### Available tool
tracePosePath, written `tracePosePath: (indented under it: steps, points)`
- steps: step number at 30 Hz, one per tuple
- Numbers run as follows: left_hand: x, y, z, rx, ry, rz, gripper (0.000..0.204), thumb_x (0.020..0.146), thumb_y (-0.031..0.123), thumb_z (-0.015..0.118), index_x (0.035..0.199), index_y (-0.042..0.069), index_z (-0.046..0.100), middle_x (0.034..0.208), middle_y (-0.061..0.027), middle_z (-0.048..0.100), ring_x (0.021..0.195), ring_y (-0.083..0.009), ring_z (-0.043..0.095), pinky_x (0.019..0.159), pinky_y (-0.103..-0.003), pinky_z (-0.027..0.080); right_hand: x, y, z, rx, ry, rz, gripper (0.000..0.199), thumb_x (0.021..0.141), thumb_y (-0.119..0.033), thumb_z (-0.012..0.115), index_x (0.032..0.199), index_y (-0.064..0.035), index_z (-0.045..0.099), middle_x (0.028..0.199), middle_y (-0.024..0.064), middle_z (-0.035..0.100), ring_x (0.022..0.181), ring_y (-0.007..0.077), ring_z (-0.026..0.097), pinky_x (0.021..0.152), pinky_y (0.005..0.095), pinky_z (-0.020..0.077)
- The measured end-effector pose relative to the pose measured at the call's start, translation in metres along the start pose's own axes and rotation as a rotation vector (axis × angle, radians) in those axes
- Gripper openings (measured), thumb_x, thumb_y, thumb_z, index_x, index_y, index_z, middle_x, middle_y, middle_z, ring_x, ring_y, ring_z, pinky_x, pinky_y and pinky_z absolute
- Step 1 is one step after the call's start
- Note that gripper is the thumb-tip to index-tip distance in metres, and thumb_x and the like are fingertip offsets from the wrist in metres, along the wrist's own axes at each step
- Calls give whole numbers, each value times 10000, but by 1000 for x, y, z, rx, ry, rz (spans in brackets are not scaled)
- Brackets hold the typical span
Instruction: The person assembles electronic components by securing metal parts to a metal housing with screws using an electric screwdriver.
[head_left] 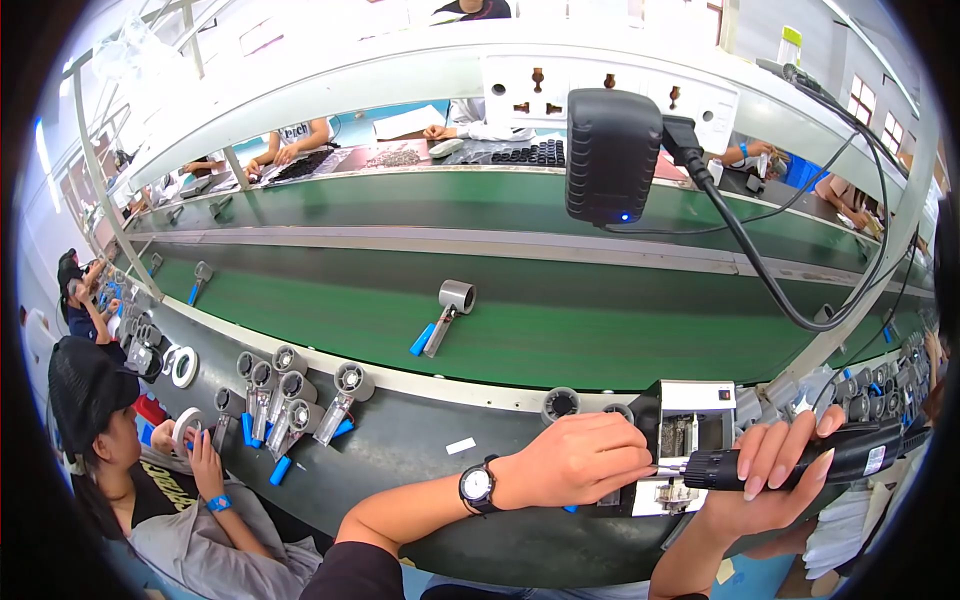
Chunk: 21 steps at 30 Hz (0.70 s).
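Observation:
My right hand (770, 475) is wrapped round a black electric screwdriver (715, 469), held almost level with its bit pointing left. At the bit's tip, my left hand (585, 455) has thumb and fingers pinched together; whatever lies between them is hidden. A black watch sits on my left wrist. Just beyond the screwdriver stands a small white-and-black machine (697, 396) with a metal mechanism in its open middle, resembling a screw feeder. Behind my left hand is a grey round housing (561, 402), partly covered by the hand.
A green conveyor belt (560, 330) runs across, carrying a grey round-headed part (457, 297). Several similar parts (298, 390) lie on the dark bench (400, 445). At left a co-worker (180, 480) holds a white ring. A black power adapter (613, 155) and cable hang overhead.

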<state>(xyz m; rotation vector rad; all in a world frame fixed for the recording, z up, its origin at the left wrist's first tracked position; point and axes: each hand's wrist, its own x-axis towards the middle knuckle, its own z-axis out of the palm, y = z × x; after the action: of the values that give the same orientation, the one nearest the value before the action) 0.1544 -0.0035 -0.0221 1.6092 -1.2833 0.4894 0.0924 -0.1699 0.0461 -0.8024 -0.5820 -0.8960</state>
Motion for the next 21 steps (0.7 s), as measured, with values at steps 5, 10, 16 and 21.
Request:
tracePosePath:
  steps: [5, 10, 16, 21]
  points:
    - [1, 1, -1, 13, 11, 14, 136, 778, 70, 768, 866, 35, 672, 849, -55, 636, 720, -228, 626, 609, -333, 503, 1, -1, -1, 7, -2, 10, 139, 1040, -193, 419, 1044, -69, 357, 641, -11, 383, 433, 55, 364, 431, 199, 347]
    - [0, 1, -2, 27, 10, 23, 137, 779, 78, 768, 869, 40, 672, 846, -45, 636, 723, -218, 625, 607, -330, 499, 0, -1, -2, 10, -5, 16, 133, 1041, -191, 415, 1026, -74, 355, 640, -11, 383, 434, 55, 368, 435, 202, 352]
    - [0, 1, -2, 40, -2, 23, 145, 772, 77, 772, 868, 45, 668, 845, -45, 636, 724, -221, 627, 610, -332, 503, 1, -3, -4, 11, -9, 24, 131, 1042, -194, 413, 1013, -82, 351, 641, -12, 384, 437, 55, 370, 444, 204, 358]
    - [-1, 1, -2, 47, -7, 17, 158, 763, 70, 778, 863, 42, 659, 849, -51, 639, 730, -231, 635, 617, -336, 511, 1, -3, -2, 25, -5, 27, 131, 1043, -195, 413, 1006, -88, 348, 642, -13, 383, 436, 55, 369, 444, 204, 355]
